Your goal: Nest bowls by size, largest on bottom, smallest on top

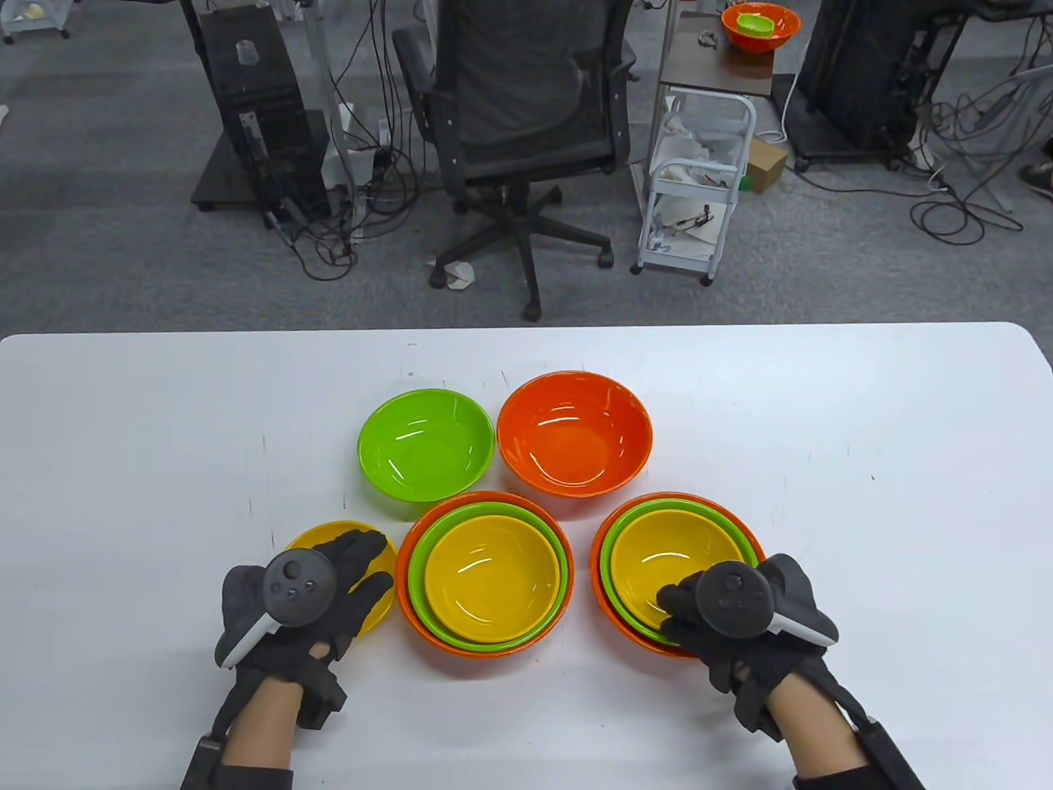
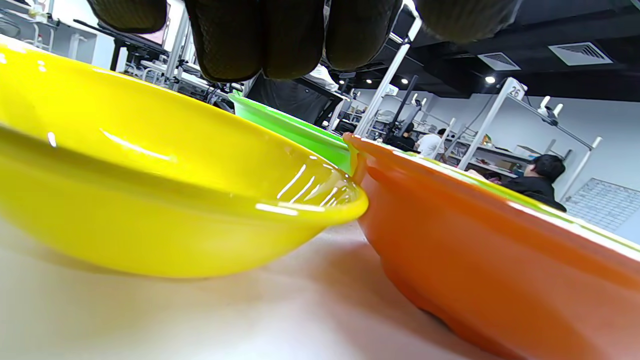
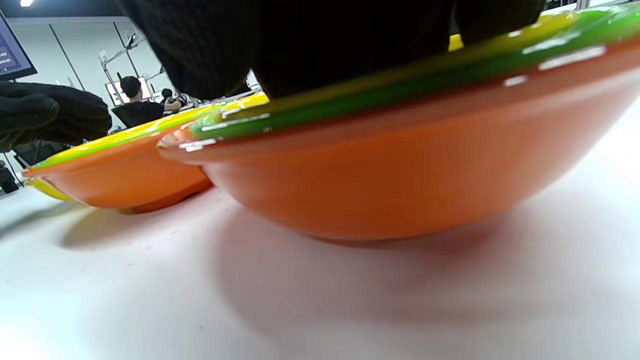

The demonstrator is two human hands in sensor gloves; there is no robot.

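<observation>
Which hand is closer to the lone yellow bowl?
Left. The left hand rests over the lone yellow bowl; the right hand is far across, on the right stack.

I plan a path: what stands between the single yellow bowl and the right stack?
The middle orange-green-yellow plastic bowl stack, touching the loose yellow plastic bowl; bare white table before the right stack, per table view.

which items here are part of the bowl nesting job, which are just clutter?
Job:
loose yellow bowl under left hand
loose green bowl
loose orange bowl
middle nested stack
right nested stack under right hand

Lying about:
office chair
white cart
bowls on cart
</observation>
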